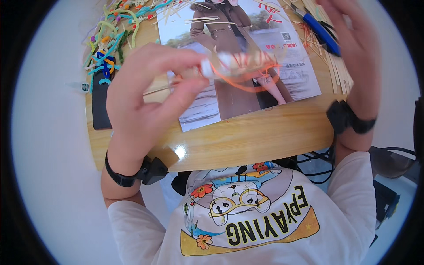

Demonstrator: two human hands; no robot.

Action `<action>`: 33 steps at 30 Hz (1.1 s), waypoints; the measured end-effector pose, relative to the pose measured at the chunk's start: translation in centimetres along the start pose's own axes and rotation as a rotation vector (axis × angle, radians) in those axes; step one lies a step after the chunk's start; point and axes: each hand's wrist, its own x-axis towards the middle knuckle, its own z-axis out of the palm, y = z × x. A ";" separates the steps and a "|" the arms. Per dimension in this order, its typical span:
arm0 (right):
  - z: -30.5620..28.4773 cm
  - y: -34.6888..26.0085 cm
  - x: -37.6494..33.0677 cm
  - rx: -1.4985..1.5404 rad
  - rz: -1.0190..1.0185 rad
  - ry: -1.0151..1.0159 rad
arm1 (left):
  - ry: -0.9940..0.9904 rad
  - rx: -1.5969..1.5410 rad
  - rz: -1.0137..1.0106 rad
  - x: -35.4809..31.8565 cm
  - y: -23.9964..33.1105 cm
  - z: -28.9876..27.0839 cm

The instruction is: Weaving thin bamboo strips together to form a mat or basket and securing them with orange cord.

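Observation:
My left hand (145,88) is raised over the magazine, thumb and fingers closed on a small stick-like piece. That piece has a white end (214,65) and a pale body (254,60) with reddish zigzag lines; motion blurs it, and I cannot make out its exact kind. A bright orange strand (247,86) loops under and around its right end. Up at the top right, my right hand (355,39) is lifted off the table; its fingertips are blurred and cut by the picture's edge, so what they hold, if anything, is hidden.
Under my hands lies a magazine (198,108) with thin wooden sticks (212,20) on its far part. Fuzzy coloured pipe cleaners (106,55) pile up at the far left, near a black flat object (100,104). Blue-handled pliers (318,33) and flat wooden strips (338,73) lie right.

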 end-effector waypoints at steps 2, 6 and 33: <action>2.1 2.1 -0.3 -0.096 0.065 -0.048 | -0.108 0.235 0.335 0.3 0.1 -0.4; 4.9 6.3 -1.2 -0.118 -0.154 -0.265 | -0.132 0.523 0.397 -0.7 2.4 -1.0; 1.4 -2.4 -1.6 0.283 -0.432 -0.234 | 0.010 0.824 0.517 -2.4 2.5 0.7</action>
